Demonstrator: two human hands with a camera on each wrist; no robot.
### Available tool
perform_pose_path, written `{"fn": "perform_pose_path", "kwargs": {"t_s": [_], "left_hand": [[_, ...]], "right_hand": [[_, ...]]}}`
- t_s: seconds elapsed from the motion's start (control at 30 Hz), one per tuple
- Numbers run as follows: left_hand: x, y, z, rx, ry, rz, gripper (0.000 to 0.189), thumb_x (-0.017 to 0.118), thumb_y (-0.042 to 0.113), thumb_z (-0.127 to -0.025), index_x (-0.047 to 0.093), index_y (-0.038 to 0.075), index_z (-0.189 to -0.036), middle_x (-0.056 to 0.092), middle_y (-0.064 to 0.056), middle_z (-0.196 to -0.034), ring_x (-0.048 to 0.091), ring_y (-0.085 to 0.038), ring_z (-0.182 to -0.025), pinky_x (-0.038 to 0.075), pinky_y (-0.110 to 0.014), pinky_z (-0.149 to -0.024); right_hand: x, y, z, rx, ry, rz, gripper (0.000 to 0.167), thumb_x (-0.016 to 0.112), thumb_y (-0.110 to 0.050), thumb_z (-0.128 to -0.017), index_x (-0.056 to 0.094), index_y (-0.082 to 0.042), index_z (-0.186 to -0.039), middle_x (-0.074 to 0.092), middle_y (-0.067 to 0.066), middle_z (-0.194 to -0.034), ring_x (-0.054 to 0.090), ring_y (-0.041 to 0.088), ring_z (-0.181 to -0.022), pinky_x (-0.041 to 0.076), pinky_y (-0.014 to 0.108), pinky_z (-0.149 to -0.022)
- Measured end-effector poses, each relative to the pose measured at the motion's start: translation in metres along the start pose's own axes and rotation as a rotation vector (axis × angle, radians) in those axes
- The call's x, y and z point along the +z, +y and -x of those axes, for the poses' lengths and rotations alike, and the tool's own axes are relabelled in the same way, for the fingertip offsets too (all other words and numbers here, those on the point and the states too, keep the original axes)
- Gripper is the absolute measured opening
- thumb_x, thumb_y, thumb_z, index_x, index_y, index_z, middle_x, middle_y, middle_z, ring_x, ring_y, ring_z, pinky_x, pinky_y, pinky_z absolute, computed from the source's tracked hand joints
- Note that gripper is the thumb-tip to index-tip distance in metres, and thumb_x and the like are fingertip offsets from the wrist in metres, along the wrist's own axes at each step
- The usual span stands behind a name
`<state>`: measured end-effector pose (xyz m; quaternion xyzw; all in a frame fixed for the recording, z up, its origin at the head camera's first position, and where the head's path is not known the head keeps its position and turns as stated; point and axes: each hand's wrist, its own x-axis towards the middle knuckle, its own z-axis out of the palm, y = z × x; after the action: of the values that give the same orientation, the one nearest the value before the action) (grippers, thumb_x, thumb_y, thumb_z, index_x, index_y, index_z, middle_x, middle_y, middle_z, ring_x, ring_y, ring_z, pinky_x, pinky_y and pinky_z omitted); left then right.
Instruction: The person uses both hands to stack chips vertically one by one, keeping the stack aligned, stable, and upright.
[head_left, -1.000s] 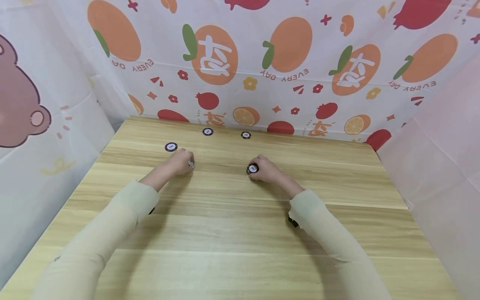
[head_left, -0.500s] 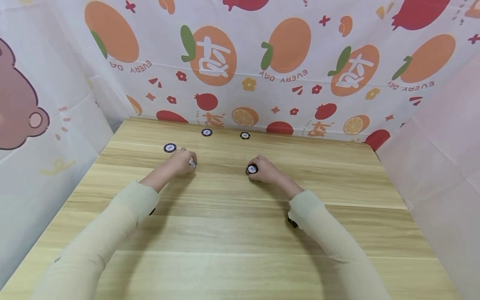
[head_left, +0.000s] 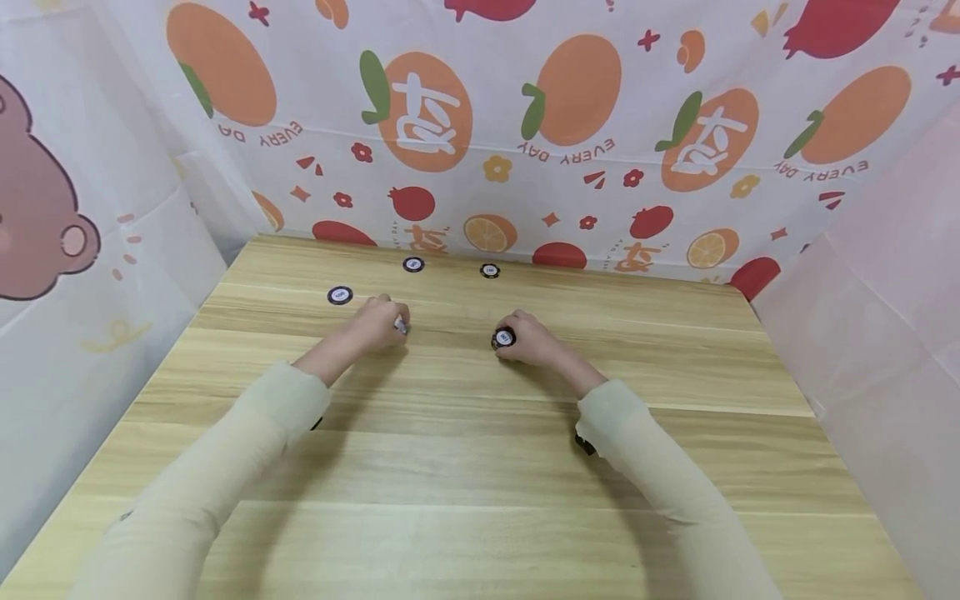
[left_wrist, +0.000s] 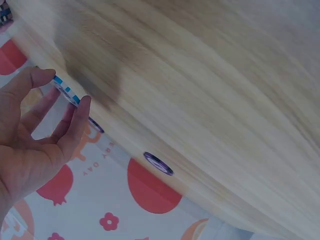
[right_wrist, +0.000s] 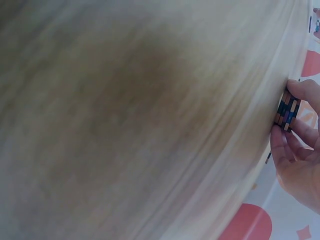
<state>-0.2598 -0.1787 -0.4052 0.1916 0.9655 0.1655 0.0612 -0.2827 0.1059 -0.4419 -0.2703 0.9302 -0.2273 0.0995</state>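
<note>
My left hand (head_left: 380, 323) pinches a blue and white poker chip (left_wrist: 66, 91) by its edge, between thumb and fingertips, over the back half of the table. To its right, my right hand (head_left: 528, 337) grips a short stack of poker chips (right_wrist: 287, 111). The stack's top chip faces up with a white centre and dark rim, and its side shows dark and tan edges. Thumb and fingers hold the stack from opposite sides, close over the tabletop.
Flat on the wooden table (head_left: 450, 467) lie a dark chip (head_left: 341, 295) at back left and two others, one chip (head_left: 413, 264) and another chip (head_left: 490, 271), near the back edge. A dark object (head_left: 585, 444) is partly hidden by the right sleeve. A printed curtain (head_left: 480, 125) stands behind.
My left hand has moved to the right with the blue and white poker chip, closer to the stack. My right hand stays in place, holding the stack.
</note>
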Motion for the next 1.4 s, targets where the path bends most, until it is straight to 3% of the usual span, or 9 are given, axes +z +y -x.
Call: {"fn": "perform_pose_path", "kwargs": {"t_s": [0.4, 0.83, 1.1, 1.4], "left_hand": [[-0.001, 0.021, -0.007, -0.016, -0.067, 0.009, 0.026, 0.068, 0.004, -0.076, 0.064, -0.002, -0.102, 0.051, -0.026, -0.104, 0.048, -0.040, -0.098, 0.042, -0.047, -0.085], [0.007, 0.039, -0.019, 0.026, -0.065, -0.029, 0.028, 0.067, 0.007, -0.074, 0.065, -0.001, -0.101, 0.052, -0.023, -0.103, 0.051, -0.037, -0.096, 0.044, -0.044, -0.083], [0.013, 0.052, -0.025, 0.085, -0.049, -0.029, 0.027, 0.066, 0.006, -0.075, 0.065, -0.002, -0.101, 0.055, -0.022, -0.100, 0.054, -0.035, -0.092, 0.046, -0.042, -0.080], [0.018, 0.072, -0.034, 0.112, -0.057, -0.031, 0.027, 0.065, 0.007, -0.076, 0.066, -0.001, -0.102, 0.054, -0.020, -0.100, 0.054, -0.033, -0.092, 0.045, -0.039, -0.082]], "right_hand": [[-0.002, -0.003, 0.000, 0.013, -0.005, 0.011, 0.042, 0.072, -0.020, -0.079, 0.057, -0.001, -0.114, 0.050, 0.012, -0.106, 0.049, 0.023, -0.096, 0.044, 0.033, -0.081], [-0.003, -0.003, 0.001, 0.019, -0.010, 0.001, 0.043, 0.071, -0.021, -0.080, 0.057, -0.001, -0.115, 0.049, 0.011, -0.105, 0.049, 0.023, -0.096, 0.044, 0.033, -0.082], [-0.003, -0.003, 0.001, 0.032, -0.016, -0.006, 0.044, 0.071, -0.020, -0.081, 0.056, -0.001, -0.117, 0.049, 0.011, -0.107, 0.049, 0.023, -0.096, 0.044, 0.033, -0.082], [-0.001, -0.001, 0.000, 0.026, -0.013, -0.001, 0.043, 0.071, -0.022, -0.080, 0.057, -0.003, -0.116, 0.048, 0.011, -0.106, 0.049, 0.023, -0.096, 0.043, 0.033, -0.083]]}}
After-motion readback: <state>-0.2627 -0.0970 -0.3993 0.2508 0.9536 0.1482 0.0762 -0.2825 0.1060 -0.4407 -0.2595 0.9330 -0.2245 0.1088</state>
